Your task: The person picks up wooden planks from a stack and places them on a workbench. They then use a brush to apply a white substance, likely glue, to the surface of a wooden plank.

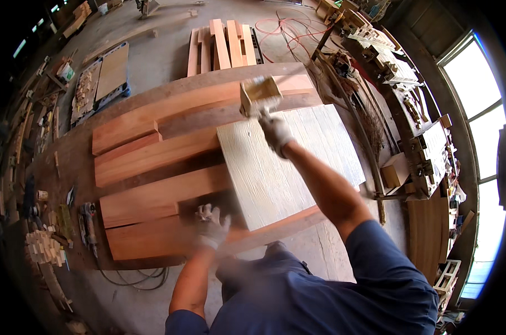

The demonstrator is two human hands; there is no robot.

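My right hand [276, 132], in a pale work glove, is closed round the handle of a hand tool with a boxy, yellowish-white head [261, 94]. Motion smears it, and its exact kind cannot be made out. It is raised over the far edge of a pale board [289, 167] with a wet-looking, streaky white coat. Underneath, reddish wooden planks [164, 159] lie side by side on a brown worktable [69, 167]. My left hand [211, 226], also gloved, hovers by the near planks [147, 237], left of the board. Its fingers are apart and bent, holding nothing.
A power tool [89, 226] lies at the table's left edge, its cable [147, 279] hanging in loops. Beyond the table are stacked planks [222, 47] and a red hose [286, 28]. A cluttered bench [401, 84] lines the right; small wood blocks [44, 247] sit at left.
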